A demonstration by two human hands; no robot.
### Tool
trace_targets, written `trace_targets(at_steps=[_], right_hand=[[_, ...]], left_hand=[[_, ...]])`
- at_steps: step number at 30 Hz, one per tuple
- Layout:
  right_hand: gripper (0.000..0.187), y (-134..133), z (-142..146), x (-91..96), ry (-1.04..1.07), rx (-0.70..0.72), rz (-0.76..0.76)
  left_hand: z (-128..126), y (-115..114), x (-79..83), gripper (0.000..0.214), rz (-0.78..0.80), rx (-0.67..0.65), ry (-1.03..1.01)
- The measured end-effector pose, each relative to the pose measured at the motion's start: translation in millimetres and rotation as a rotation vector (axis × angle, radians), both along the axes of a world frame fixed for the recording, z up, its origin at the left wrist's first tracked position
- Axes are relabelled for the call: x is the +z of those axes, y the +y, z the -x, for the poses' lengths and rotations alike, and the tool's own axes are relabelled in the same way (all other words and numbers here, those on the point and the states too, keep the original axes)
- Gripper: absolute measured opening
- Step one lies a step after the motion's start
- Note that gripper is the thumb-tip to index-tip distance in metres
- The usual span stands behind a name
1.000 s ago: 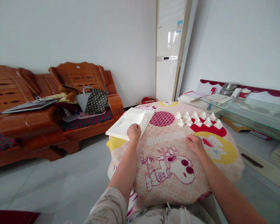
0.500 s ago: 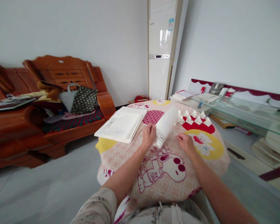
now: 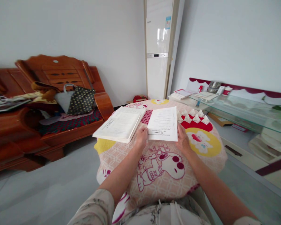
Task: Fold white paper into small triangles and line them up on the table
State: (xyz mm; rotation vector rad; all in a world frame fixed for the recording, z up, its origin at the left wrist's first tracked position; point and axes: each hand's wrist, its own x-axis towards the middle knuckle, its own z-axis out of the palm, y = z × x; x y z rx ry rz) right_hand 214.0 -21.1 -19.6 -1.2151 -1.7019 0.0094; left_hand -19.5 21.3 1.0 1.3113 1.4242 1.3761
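Observation:
A printed sheet of paper (image 3: 163,123) is spread out flat between my hands above the round table. My left hand (image 3: 142,138) is closed at its lower left edge, with the thumb along the paper. At the opposite edge, my right hand (image 3: 183,139) grips the sheet, its fingertips partly hidden behind it. Left of the sheet lies a thick stack of printed papers (image 3: 120,123) on the tablecloth (image 3: 161,187). Several small white folded paper pyramids (image 3: 196,118) stand in rows beyond my right hand.
To the right is a glass-topped cabinet (image 3: 239,111) bearing papers, metal tins (image 3: 214,87) and a red-and-white cup (image 3: 227,90). A wooden sofa (image 3: 61,72) with bags (image 3: 81,100) stands at the left. A tall air conditioner (image 3: 157,72) fills the corner.
The sheet was curled up in my left hand and now lies open and flat. My right hand, formerly apart from it, has come to its right edge. The view has shifted slightly.

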Motion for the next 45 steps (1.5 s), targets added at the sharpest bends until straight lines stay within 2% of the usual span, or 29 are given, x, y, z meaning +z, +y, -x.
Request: trace_targets(at_steps=[5, 8, 10, 13, 17, 23, 27, 30, 33, 36, 39, 42, 45], right_hand=[[0.076, 1.0, -3.7, -1.4, -0.021, -0.067, -0.037], [0.068, 2.5, -7.4, -2.2, 0.036, -0.1, -0.034], [0.055, 4.0, -10.6, -4.8, 0.081, -0.069, -0.012], [0.038, 4.7, -15.3, -10.3, 0.069, 0.082, 0.067], [0.025, 0.5, -15.7, -11.3, -0.034, 0.257, 0.148], [0.033, -11.0, -7.4, -0.2, -0.025, 0.327, 0.279], [0.034, -12.9, -8.2, 2.7, -0.027, 0.38, 0.348], [0.032, -11.0, -12.3, -1.0, -0.056, 0.351, 0.288], [0.029, -8.6, -17.4, -7.3, -0.098, 0.358, 0.19], [0.033, -4.0, -22.8, -11.0, -0.117, 0.302, 0.145], [0.039, 6.6, -29.0, -9.0, -0.067, 0.085, 0.128], [0.046, 24.1, -36.4, -0.4, -0.054, -0.009, 0.142], [0.045, 46.3, -44.3, 15.3, -0.047, -0.081, 0.165]], left_hand=[[5.3, -3.9, 3.0, 0.017, 0.082, -0.034, -0.072], [10.6, -7.6, 7.1, 0.019, 0.148, -0.113, -0.091], [14.6, -9.5, 10.5, 0.021, 0.195, -0.172, -0.101], [21.2, -10.2, 16.0, 0.023, 0.211, -0.208, -0.115], [29.3, -7.7, 21.6, 0.032, 0.101, -0.147, -0.118], [35.1, -3.4, 19.4, 0.024, -0.056, -0.065, -0.055], [38.9, 1.5, 13.3, 0.017, -0.153, -0.109, 0.133], [41.3, 5.0, 10.0, 0.032, -0.158, -0.277, 0.229], [40.7, 6.8, 8.2, 0.038, -0.106, -0.386, 0.206], [37.8, 7.0, 7.1, 0.036, -0.09, -0.389, 0.221], [35.1, 6.1, 6.5, 0.033, -0.084, -0.398, 0.353], [33.2, 4.5, 6.5, 0.032, -0.059, -0.399, 0.473], [32.2, 2.7, 7.6, 0.034, -0.037, -0.376, 0.533]])
